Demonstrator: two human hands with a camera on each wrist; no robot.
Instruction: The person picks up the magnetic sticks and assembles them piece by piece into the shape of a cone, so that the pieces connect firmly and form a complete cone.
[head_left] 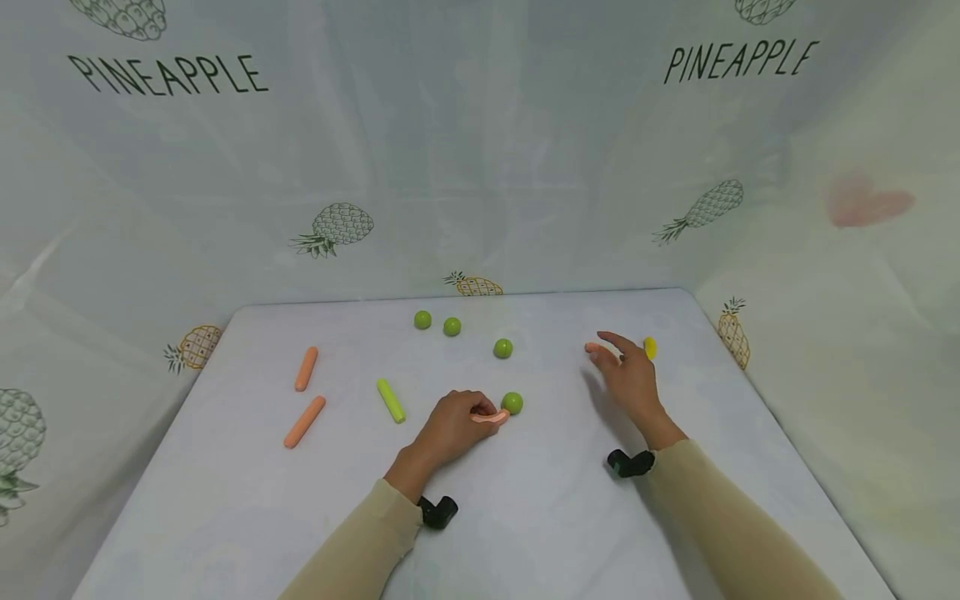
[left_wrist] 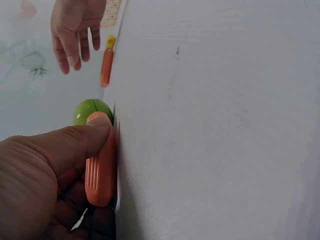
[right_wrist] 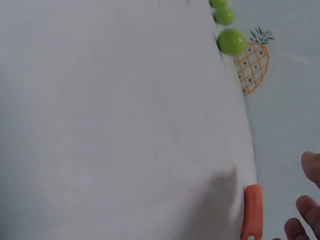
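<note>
Orange stick (left_wrist: 100, 175) is pinched btwn thumb & fingers of L hand (head_left: 457, 427); green ball (head_left: 512, 403) just past fingertips might be sent rolling if nudged. R hand (head_left: 630, 379) is held w/ fingers apart, ungripped orange-yellow piece (left_wrist: 107, 67) nearby.

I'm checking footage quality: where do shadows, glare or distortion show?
Head view: a shadow on the table beside the right hand; left wrist view: dim, the left hand's lower fingers dark; right wrist view: a shadow near the orange piece, highlights on the green balls, the table edge bowed.
</note>
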